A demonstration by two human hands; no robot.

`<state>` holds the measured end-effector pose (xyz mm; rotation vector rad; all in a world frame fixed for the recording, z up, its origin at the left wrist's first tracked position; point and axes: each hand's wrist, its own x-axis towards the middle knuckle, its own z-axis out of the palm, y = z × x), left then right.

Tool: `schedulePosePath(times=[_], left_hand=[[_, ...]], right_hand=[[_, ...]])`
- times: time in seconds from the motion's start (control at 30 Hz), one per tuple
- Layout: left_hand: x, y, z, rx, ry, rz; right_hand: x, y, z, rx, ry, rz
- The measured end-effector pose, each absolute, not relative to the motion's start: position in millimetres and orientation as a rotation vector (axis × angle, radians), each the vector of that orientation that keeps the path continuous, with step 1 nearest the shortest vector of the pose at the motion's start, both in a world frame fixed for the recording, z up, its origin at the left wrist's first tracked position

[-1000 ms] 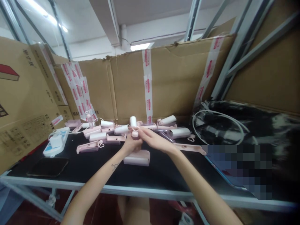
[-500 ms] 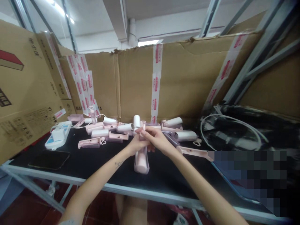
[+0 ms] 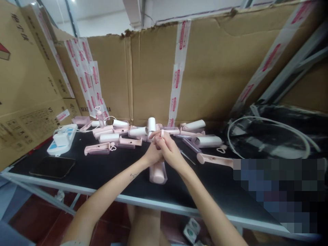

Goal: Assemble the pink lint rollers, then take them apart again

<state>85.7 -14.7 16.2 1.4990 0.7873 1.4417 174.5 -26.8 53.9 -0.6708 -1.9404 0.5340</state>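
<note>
In the head view, I can read "V3" on the box [image 3: 28, 65] at the left of the frame, near dark Chinese characters; low on the cardboard [image 3: 151, 75] at the back, black capitals begin "MA" and end in "A", their middle hidden by tape [image 3: 88, 80]; that tape is glossy and pale with red marks, too small for me to read.

At the centre, I have both hands together over the matt black table [image 3: 102, 174]; the left hand [image 3: 153, 153] is wrapped around the far end of the case [image 3: 158, 172], a smooth pink cylinder inside a clear shell, whose near end points to the bottom of the frame; whether it touches the table I cannot tell; the right hand [image 3: 167, 147] overlaps the left, thumb and fingers pinched on a small pale tip [image 3: 162, 134].

Just right of the hands I see a thin metal rod [image 3: 188, 157]; across the middle lie glossy white tubes [image 3: 208, 141] and pink plastic trays [image 3: 215, 159], with a heart-shaped loop [image 3: 113, 147] left of centre; at left are a white power strip [image 3: 69, 138] and a flat dark phone [image 3: 52, 167]; at right, a white cable [image 3: 269, 119] curls over crinkled black plastic [image 3: 282, 108].
</note>
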Motion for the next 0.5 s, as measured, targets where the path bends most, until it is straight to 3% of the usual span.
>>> schedulePosePath(times=[0.23, 0.5], left_hand=[[84, -7, 12, 1.704, 0.725, 1.517], [84, -11, 18, 1.496, 0.724, 1.441]], right_hand=[[170, -30, 54, -0.675, -1.89, 0.449], [162, -35, 45, -0.854, -1.788, 0.22]])
